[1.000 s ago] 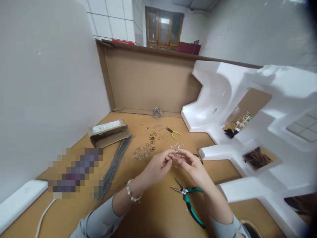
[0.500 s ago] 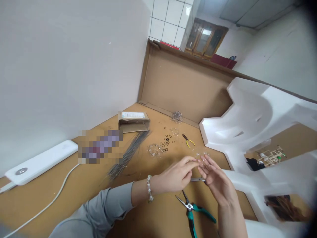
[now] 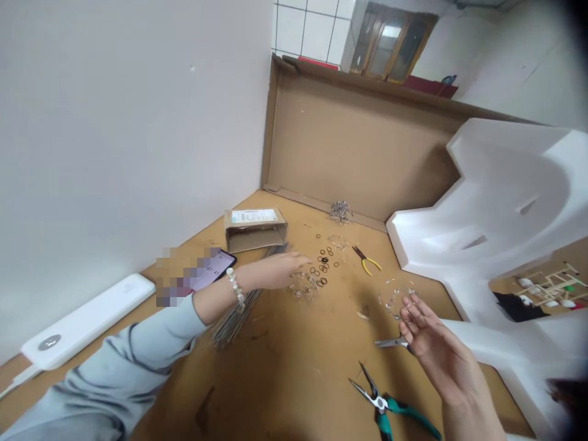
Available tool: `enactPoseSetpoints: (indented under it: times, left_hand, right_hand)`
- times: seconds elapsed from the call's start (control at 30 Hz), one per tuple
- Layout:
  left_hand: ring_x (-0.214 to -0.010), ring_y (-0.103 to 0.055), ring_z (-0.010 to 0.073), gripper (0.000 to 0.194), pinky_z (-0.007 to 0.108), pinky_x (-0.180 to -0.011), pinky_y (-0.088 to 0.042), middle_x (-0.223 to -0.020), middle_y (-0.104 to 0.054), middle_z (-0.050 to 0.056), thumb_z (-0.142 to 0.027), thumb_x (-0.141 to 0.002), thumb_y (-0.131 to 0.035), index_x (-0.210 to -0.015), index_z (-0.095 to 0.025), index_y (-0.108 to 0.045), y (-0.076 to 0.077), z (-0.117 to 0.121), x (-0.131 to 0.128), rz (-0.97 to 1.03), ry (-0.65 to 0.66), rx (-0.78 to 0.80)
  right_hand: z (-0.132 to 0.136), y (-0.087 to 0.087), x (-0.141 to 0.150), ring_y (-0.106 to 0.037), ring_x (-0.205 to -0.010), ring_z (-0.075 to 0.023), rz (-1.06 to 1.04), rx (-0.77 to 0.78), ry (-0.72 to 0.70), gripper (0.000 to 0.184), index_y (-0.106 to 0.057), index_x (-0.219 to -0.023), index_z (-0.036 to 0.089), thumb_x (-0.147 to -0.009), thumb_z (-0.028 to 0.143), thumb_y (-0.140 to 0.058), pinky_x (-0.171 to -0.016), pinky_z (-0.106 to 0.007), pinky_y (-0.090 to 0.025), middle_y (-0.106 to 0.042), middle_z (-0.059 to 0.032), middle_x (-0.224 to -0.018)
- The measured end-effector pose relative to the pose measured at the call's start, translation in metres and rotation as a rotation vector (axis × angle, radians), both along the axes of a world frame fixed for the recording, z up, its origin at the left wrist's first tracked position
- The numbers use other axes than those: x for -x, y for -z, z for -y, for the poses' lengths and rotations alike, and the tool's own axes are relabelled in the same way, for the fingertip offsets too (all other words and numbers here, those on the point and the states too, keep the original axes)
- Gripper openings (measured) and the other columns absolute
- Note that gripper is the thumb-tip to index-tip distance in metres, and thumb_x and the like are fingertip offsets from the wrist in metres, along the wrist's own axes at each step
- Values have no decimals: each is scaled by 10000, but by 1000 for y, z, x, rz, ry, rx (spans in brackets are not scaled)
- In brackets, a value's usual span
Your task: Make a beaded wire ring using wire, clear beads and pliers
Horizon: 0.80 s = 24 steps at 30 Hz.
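My left hand [image 3: 280,271], with a beaded bracelet [image 3: 235,289] on the wrist, reaches over the bundle of thin grey wires [image 3: 236,321]. Its fingers stretch out beside a cluster of clear beads [image 3: 303,286], with nothing visible in them. My right hand [image 3: 436,352] is palm up, fingers loosely spread and a little bent. A ring of clear beads [image 3: 394,304] lies just beyond those fingertips; whether they touch it I cannot tell. Scissors [image 3: 389,343] lie partly behind that hand. Green-handled long-nose pliers [image 3: 380,403] rest with jaws apart, nearer to me.
Several dark small rings [image 3: 323,266] lie mid-table, near yellow-handled pliers [image 3: 366,260] and a silvery wire heap [image 3: 340,211]. An open small carton [image 3: 256,229], a phone [image 3: 212,269] and a white power bank [image 3: 92,321] stand left. White foam [image 3: 418,245] borders the right; cardboard [image 3: 349,135] walls the back.
My left hand has left my right hand and moved left to the bead cluster. My right hand stays palm up, now lower and farther right in view. The camera has shifted.
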<state>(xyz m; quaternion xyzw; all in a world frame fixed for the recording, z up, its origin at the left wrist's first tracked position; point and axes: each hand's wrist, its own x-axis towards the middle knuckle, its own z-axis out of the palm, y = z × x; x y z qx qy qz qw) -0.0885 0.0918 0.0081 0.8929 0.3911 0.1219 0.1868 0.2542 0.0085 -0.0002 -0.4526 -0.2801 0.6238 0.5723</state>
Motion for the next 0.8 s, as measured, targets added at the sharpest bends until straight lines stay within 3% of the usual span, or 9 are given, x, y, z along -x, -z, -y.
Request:
enactPoseSetpoints:
  times: [0.17,0.27,0.43,0.6,0.8]
  left_hand:
    - [-1106,-517,214,552,272,-914,-389,-1240,-515,94,-282,-777,-573,-1294,-194,-402,26,-5,-3,-63,4,70]
    - [-1094,-514,229,633,283,-907,-397,-1221,-487,105,-272,-744,-603,-1322,-187,-362,34,-2,-14,-71,-30,65]
    - [-1001,-545,253,580,326,-858,-429,-1097,-513,112,-275,-748,-585,-1287,-166,-403,44,-1,-31,-111,-86,7]
    - [-905,-573,236,437,317,-759,-458,-1013,-533,104,-196,-739,-547,-1174,-181,-509,45,-3,-39,-201,-80,-37]
    - [-854,-569,225,466,310,-727,-454,-1049,-534,111,-230,-755,-543,-1217,-190,-501,33,0,-44,-285,-69,-43]
  right_hand:
    - [-1,2,0,-607,-960,-147,50,3,-20,368,-627,-1129,274,-762,256,-625,-760,-227,-545,-615,-25,-1194]
    - [0,2,1,-609,-945,-148,68,1,-39,349,-627,-1127,281,-779,267,-610,-722,-224,-548,-593,-24,-1230]
    - [2,-2,2,-603,-939,-154,85,-50,-37,346,-620,-1138,284,-793,264,-595,-703,-235,-546,-570,-25,-1263]
    - [2,-3,3,-599,-942,-159,73,-53,-23,340,-621,-1141,272,-806,241,-575,-713,-243,-546,-597,-36,-1213]
    - [6,-8,7,-610,-950,-162,69,-61,-33,347,-632,-1122,273,-777,245,-613,-708,-241,-549,-590,-35,-1231]
